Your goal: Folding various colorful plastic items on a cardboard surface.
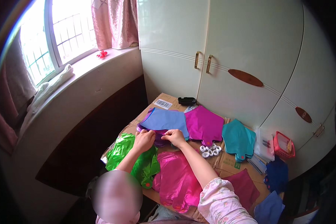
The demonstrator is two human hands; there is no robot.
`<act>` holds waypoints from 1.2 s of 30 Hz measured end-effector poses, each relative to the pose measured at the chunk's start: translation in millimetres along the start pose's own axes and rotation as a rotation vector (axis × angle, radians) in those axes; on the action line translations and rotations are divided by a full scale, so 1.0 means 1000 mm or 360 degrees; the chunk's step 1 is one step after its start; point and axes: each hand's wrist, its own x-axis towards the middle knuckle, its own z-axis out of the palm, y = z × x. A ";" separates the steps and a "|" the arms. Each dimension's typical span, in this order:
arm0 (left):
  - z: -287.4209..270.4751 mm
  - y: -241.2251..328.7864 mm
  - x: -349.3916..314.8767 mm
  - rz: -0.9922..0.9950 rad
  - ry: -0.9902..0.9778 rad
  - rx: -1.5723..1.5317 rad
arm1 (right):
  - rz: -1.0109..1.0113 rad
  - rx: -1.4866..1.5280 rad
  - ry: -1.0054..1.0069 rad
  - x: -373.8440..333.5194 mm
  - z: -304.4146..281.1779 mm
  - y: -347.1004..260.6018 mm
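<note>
Flat, shiny foil balloons lie in stacks by colour on a cardboard sheet [227, 168]. At the near edge of the blue foil balloon [163, 120], with purple foil showing beneath it, both my hands are at work close together. My left hand [145, 140] is closed, its fingers pinching the edge of the foil. A short gap to the right, my right hand [174, 137] pinches the same edge between thumb and fingers. Green foil balloons [132, 158] lie under my left forearm, and pink foil balloons [177, 177] under my right one. My fingers hide the exact grip.
Magenta foil balloons [205, 124] and teal ones [239, 139] lie to the right, several small white rolls [210, 150] near them. A black object [187, 101] rests at the back. A red basket [283, 145] stands far right. White cabinet doors [250, 48] rise behind.
</note>
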 end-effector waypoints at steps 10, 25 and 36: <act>0.000 -0.031 0.025 -0.0437 -0.0577 0.0286 | 0.0015 0.0122 -0.0003 0.009 0.003 0.017; -0.007 -0.012 0.029 -0.0477 -0.0662 0.0315 | -0.0352 -0.0067 0.1539 0.052 -0.176 -0.025; -0.072 -0.028 -0.030 -0.0367 -0.0523 0.0047 | -0.1735 -0.1620 0.0665 -0.031 -0.078 -0.180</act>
